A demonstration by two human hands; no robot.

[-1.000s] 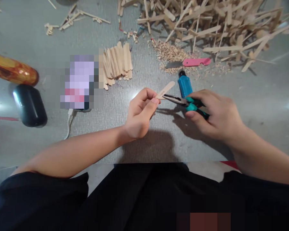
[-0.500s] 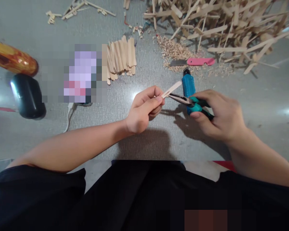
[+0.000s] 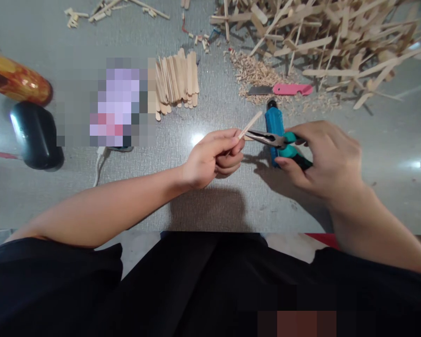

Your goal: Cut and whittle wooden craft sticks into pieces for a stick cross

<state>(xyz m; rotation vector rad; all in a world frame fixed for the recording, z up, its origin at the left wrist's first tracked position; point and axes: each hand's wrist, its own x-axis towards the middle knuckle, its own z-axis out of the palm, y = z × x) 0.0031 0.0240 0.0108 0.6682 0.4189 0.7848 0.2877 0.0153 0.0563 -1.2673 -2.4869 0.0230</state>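
Observation:
My left hand is closed on a pale wooden craft stick, pinched between thumb and fingers with its free end slanting up to the right. My right hand grips long-nose pliers by their teal and black handles. The jaws point left and reach close to my left fingertips beside the stick; whether they touch it I cannot tell. A small piece of pale wood shows just below the jaw tips. Beneath the pliers, a blue bottle-shaped object with a black top lies on the grey table.
A row of craft sticks lies left of centre. A pink-handled blade rests on wood shavings, below a large heap of sticks. At left are a blurred phone on a cable, a black rounded object and an orange cylinder.
The craft stick has turned in my left fingers, now seen narrower and steeper. My right hand and the pliers have shifted slightly right, and the jaws look a little wider apart.

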